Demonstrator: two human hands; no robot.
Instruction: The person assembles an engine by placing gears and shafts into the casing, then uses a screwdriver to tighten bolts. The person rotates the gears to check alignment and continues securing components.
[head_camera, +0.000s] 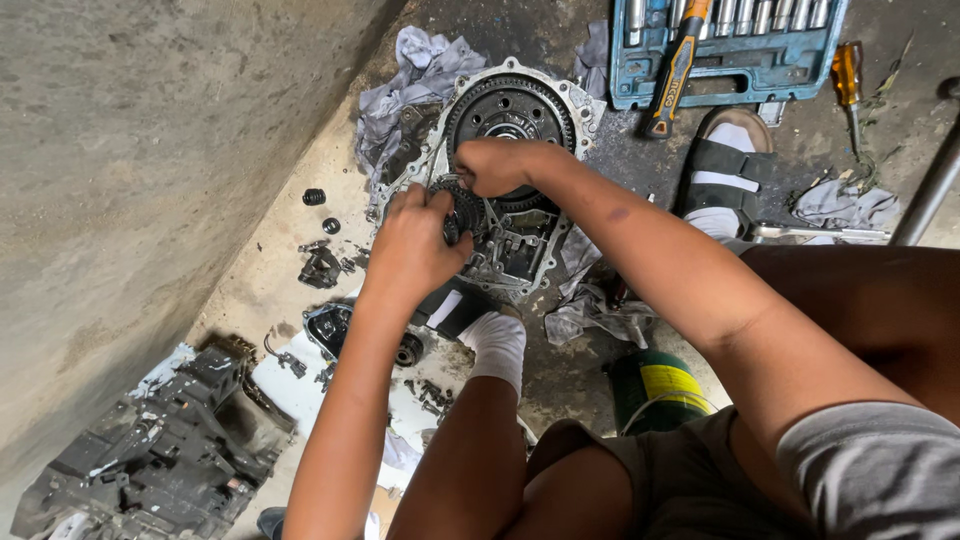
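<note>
Concrete floor at upper centre holds an opened gearbox housing (510, 170), large gear seated, loose parts around; left hand (415, 240) and right hand (495, 165) close on a small gear (462, 212), not yet seated.

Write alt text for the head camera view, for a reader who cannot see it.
Seen from above, a person's left hand and right hand grip a small gear inside an open metal gearbox housing on a dirty concrete floor. A large ring gear sits in the housing; grey rags, loose parts and a blue socket set lie around it.
</note>
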